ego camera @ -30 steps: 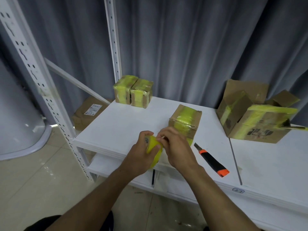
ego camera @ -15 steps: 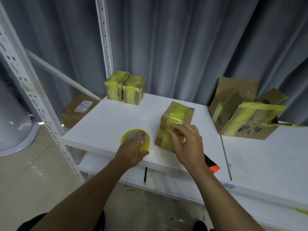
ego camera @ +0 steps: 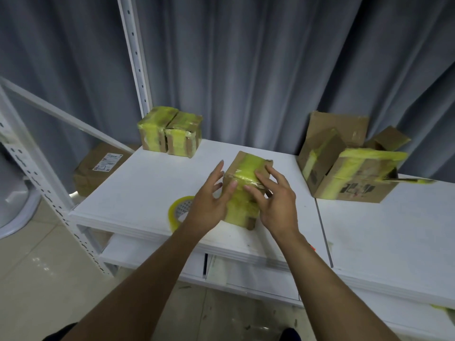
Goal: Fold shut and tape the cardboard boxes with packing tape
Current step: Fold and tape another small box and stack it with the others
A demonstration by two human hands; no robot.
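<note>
Small cardboard box (ego camera: 248, 168) stands mid-shelf near the front edge of the white shelf board (ego camera: 147, 183), with a yellow-green tape band over its top and down the near face. Both hands are on it.

Left hand (ego camera: 209, 207): fingers straight and spread, laid along the box's left side, one fingertip on the near face. It holds nothing.

Right hand (ego camera: 275, 203): fingers spread and slightly bent, tips pressing the tape at the top front edge and near face. No grip around the box. The thumb side is hidden from here, so I can't tell whether it touches the right face.

Tape roll (ego camera: 176, 212) lies flat on the board just left of the box, partly behind the left wrist.

Other items:
- two small taped boxes (ego camera: 170, 134) side by side, touching, at the back left corner
- larger taped box (ego camera: 357, 178) on the right, with a loose tape tail sticking out to the right
- open carton (ego camera: 327, 146) behind it, flaps up
- labelled box (ego camera: 101, 168) on the floor, left of the shelf
- grey curtain (ego camera: 246, 70) behind everything
</note>
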